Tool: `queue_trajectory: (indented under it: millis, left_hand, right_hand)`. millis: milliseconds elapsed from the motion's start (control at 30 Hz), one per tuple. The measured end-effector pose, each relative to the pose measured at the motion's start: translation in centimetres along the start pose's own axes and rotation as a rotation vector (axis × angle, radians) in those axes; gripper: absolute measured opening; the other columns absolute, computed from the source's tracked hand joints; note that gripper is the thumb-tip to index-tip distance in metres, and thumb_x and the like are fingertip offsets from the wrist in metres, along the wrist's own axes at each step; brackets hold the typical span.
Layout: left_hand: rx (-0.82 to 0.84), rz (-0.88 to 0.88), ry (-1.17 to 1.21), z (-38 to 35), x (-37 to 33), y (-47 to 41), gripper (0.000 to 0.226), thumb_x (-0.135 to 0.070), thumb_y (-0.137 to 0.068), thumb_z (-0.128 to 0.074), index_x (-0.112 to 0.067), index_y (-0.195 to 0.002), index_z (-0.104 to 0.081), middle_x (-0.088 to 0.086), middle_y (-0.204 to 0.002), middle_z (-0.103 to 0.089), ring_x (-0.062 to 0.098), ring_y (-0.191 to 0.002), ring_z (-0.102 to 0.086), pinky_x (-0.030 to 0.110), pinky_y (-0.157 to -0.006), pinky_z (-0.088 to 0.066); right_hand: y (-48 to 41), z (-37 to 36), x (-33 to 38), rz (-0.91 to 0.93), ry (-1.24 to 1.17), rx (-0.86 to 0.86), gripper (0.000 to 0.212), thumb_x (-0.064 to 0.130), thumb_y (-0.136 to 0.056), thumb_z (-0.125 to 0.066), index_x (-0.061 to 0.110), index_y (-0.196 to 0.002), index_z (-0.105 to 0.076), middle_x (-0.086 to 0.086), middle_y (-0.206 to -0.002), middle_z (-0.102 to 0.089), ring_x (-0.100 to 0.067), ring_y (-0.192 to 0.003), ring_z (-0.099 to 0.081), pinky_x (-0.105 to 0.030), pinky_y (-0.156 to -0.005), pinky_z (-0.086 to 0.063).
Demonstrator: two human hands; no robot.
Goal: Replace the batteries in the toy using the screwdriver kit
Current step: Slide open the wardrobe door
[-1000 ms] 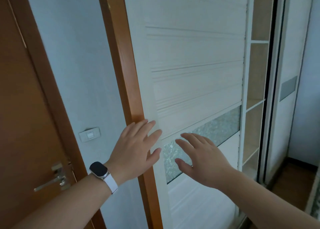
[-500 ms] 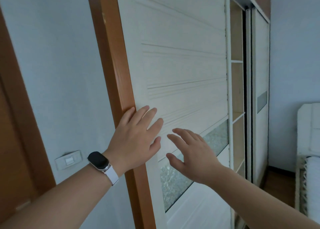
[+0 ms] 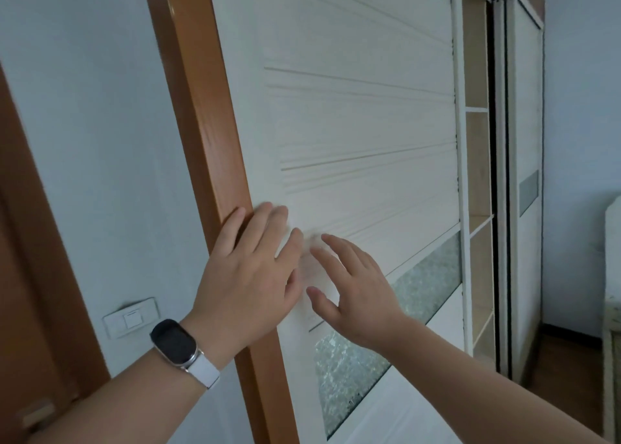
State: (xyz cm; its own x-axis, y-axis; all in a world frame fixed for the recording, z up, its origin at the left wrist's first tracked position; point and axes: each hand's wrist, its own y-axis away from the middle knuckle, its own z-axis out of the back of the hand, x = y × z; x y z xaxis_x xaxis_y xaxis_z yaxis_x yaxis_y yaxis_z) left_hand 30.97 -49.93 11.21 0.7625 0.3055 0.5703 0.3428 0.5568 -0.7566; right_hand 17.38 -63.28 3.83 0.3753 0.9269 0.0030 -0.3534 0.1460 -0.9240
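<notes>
No toy, batteries or screwdriver kit are in view. My left hand (image 3: 248, 275), with a dark smartwatch on a white strap at the wrist, lies flat with straight fingers against the white sliding wardrobe door (image 3: 363, 121), near its left edge. My right hand (image 3: 356, 292) is spread open just to the right, fingers reaching toward the same panel above the frosted glass strip (image 3: 426, 282). Neither hand holds anything.
An orange-brown wooden frame (image 3: 201, 134) borders the wardrobe on the left. A white wall switch (image 3: 130, 317) sits on the pale wall. Open shelves (image 3: 477, 174) show right of the door, then a second sliding door (image 3: 524, 174). A brown room door (image 3: 20, 275) is far left.
The view has swung right and up. Both hands have drifted upward along the wardrobe door and closer together; the room door's handle has left the view.
</notes>
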Motion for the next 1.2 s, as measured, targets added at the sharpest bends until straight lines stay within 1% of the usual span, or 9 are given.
queue_trajectory:
  millis: [100,167,267,433,600,867,1033,1100,1200]
  left_hand:
    - [0.015,0.013,-0.062,-0.2,-0.3,-0.2,0.042,-0.033,-0.093,-0.051,-0.01,-0.127,-0.063,0.018,-0.145,-0.053,0.036,-0.139,-0.046,0.053,-0.118,-0.022]
    - [0.021,0.015,-0.109,-0.2,-0.5,-0.1,0.045,-0.034,-0.094,-0.05,-0.01,-0.129,-0.061,0.018,-0.147,-0.051,0.036,-0.14,-0.044,0.054,-0.118,-0.021]
    - [0.035,0.032,-0.188,-0.2,-0.8,-0.2,0.047,-0.036,-0.095,-0.05,-0.009,-0.131,-0.061,0.019,-0.149,-0.05,0.035,-0.142,-0.043,0.055,-0.118,-0.021]
    - [0.067,0.085,-0.284,-0.4,-1.5,-0.2,0.054,-0.04,-0.092,-0.055,-0.009,-0.136,-0.061,0.016,-0.152,-0.05,0.033,-0.142,-0.046,0.057,-0.116,-0.023]
    - [0.101,0.1,-0.373,-0.5,-2.2,-0.2,0.055,-0.041,-0.093,-0.057,-0.008,-0.137,-0.059,0.016,-0.153,-0.048,0.034,-0.142,-0.045,0.061,-0.114,-0.023]
    - [0.212,0.17,-0.446,-1.3,-4.2,-0.4,0.069,-0.046,-0.099,-0.049,-0.001,-0.151,-0.041,0.021,-0.161,-0.033,0.039,-0.149,-0.031,0.065,-0.116,-0.014]
    - [0.229,0.217,-0.427,-2.8,-6.3,-1.3,0.076,-0.045,-0.097,-0.05,0.0,-0.155,-0.032,0.023,-0.164,-0.025,0.04,-0.151,-0.025,0.062,-0.119,-0.01]
    - [0.219,0.226,-0.388,-3.6,-7.0,-1.7,0.077,-0.044,-0.095,-0.052,-0.002,-0.156,-0.032,0.022,-0.164,-0.023,0.039,-0.152,-0.023,0.06,-0.12,-0.012]
    - [0.165,0.244,-0.312,-5.1,-7.8,-2.4,0.077,-0.043,-0.093,-0.054,-0.004,-0.156,-0.033,0.019,-0.165,-0.024,0.037,-0.153,-0.023,0.061,-0.117,-0.022]
  right_hand:
    - [-0.9,-2.1,-1.3,0.034,-0.057,-0.082,0.053,0.038,-0.093,-0.059,0.007,-0.135,-0.057,-0.017,-0.146,-0.048,-0.032,-0.136,-0.045,-0.048,-0.105,-0.041]
    - [-1.6,-3.6,-1.7,0.079,-0.095,-0.175,0.052,0.037,-0.094,-0.057,0.007,-0.137,-0.055,-0.021,-0.147,-0.045,-0.035,-0.138,-0.042,-0.052,-0.107,-0.039]
    - [-2.5,-5.6,-2.5,0.15,-0.136,-0.283,0.051,0.037,-0.096,-0.051,0.011,-0.139,-0.046,-0.023,-0.148,-0.042,-0.038,-0.137,-0.042,-0.057,-0.106,-0.038]
    - [-3.3,-7.7,-4.0,0.204,-0.149,-0.385,0.051,0.041,-0.095,-0.047,0.016,-0.141,-0.046,-0.016,-0.151,-0.036,-0.033,-0.139,-0.04,-0.055,-0.109,-0.035]
    - [-3.4,-8.6,-4.5,0.223,-0.172,-0.416,0.053,0.042,-0.094,-0.046,0.019,-0.142,-0.045,-0.013,-0.152,-0.036,-0.029,-0.141,-0.037,-0.051,-0.113,-0.031]
    - [-3.3,-8.5,-7.3,0.177,-0.125,-0.394,0.053,0.04,-0.095,-0.042,0.016,-0.142,-0.044,-0.016,-0.149,-0.038,-0.031,-0.141,-0.037,-0.052,-0.114,-0.029]
    - [-3.4,-8.4,-9.3,0.197,-0.106,-0.393,0.054,0.039,-0.094,-0.042,0.016,-0.143,-0.043,-0.016,-0.149,-0.04,-0.031,-0.14,-0.039,-0.053,-0.112,-0.032]
    - [-3.2,-8.4,-10.3,0.197,-0.108,-0.389,0.054,0.039,-0.094,-0.043,0.016,-0.143,-0.043,-0.016,-0.149,-0.04,-0.031,-0.14,-0.039,-0.053,-0.112,-0.033]
    - [-3.3,-8.6,-12.0,0.205,-0.109,-0.405,0.054,0.039,-0.094,-0.043,0.016,-0.143,-0.044,-0.016,-0.15,-0.04,-0.031,-0.14,-0.04,-0.053,-0.112,-0.033]
